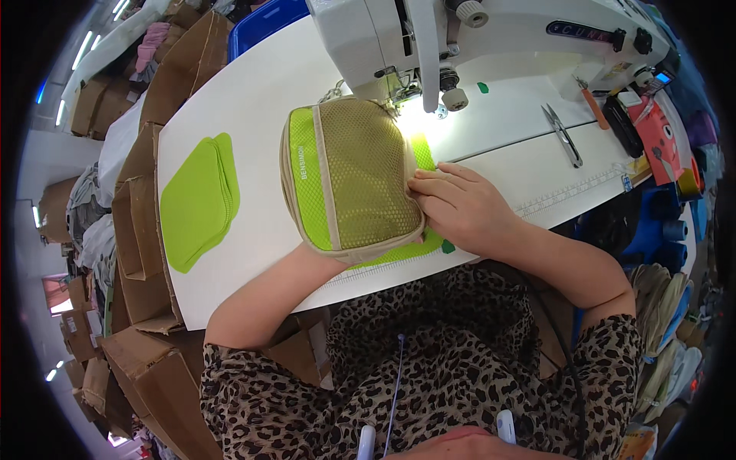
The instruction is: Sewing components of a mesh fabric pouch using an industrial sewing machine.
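Note:
A khaki mesh pouch point(360, 176) with a green panel and beige trim lies at the sewing machine's needle area point(399, 100), over a bright green fabric piece point(422, 153). My left hand point(326, 259) reaches beneath the pouch from the lower left; its fingers are mostly hidden. My right hand point(460, 203) pinches the pouch's right edge and the fabric beside it, fingers together. A stack of green cut pieces point(199, 203) lies on the left of the white table point(261, 92).
Metal snips point(562, 134), an orange-handled tool point(593, 103), a black case point(622, 126) and a ruler strip point(567, 192) are on the right. Cardboard boxes point(146, 368) line the left. Blue spools point(673, 230) sit below the table's right end.

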